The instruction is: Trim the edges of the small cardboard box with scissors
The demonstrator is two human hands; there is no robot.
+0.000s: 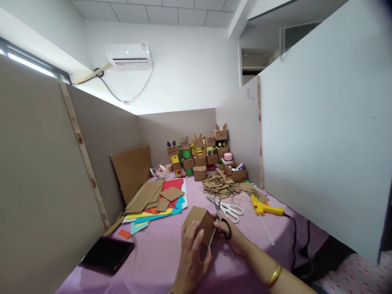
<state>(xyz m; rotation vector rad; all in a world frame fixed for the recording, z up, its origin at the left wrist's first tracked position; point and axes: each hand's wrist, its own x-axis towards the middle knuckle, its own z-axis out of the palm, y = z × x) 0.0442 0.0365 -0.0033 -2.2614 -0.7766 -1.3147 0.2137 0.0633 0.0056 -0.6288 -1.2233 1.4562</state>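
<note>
Left hand (193,250) half-curled, gripping cardboard box (207,225); right hand (232,235) closed round black-handled scissors (218,210), blades up. Slack grip could nick cardboard; hard squeeze could crush it.

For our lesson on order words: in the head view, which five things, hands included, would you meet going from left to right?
Tablet → left hand → right hand → glue gun → cord. The box and black scissors are left out, as they overlap the hands.
</note>
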